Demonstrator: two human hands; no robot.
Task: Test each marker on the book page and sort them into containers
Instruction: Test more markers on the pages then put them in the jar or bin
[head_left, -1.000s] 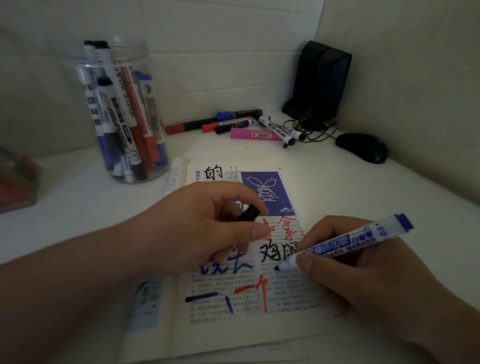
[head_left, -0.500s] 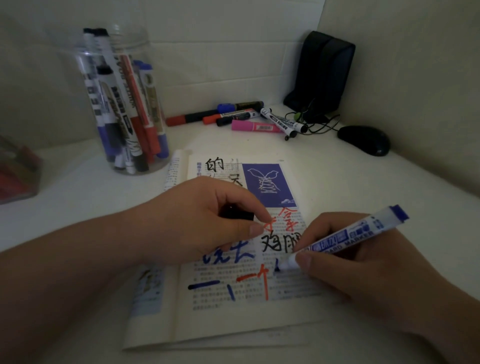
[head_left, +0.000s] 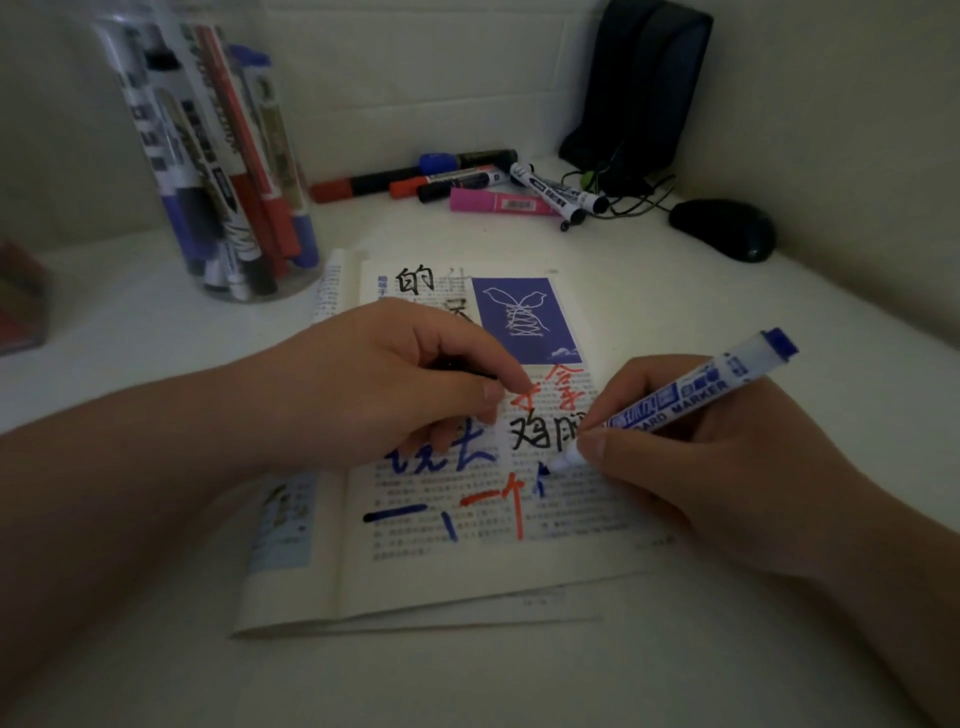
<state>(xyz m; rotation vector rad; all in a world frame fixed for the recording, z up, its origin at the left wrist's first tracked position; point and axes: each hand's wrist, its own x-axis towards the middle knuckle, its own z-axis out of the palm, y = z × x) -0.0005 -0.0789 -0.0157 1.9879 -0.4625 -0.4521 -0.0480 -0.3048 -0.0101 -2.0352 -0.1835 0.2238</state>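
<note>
White surface in a dim corner carries an open book. The right hand grips a blue marker, tip touching the page below black characters. The left hand rests on the page, fingers curled round a small dark piece. A clear jar of markers stands back left, and loose markers lie by the wall.

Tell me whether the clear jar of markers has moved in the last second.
No. The clear jar stands just beyond the top-left corner of the book, as before; only the view shifted.
</note>
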